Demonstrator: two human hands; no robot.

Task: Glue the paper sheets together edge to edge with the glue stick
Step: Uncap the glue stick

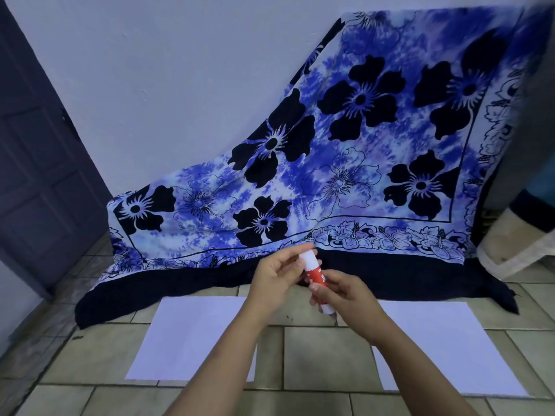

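While both hands work glue stick (315,280) above tiled floor (312,352), I read step as uncapping: no glue on paper yet. Left hand (274,274) pinches white cap end with fingertips; right hand (339,291) wraps red barrel, stick tilted, cap up and away. Left sheet (192,334) and right sheet (444,343) lie flat, well apart, bare tile between. Next move, I judge: pull cap off, bring stick down to one inner edge. Forearms converge from bottom of frame.
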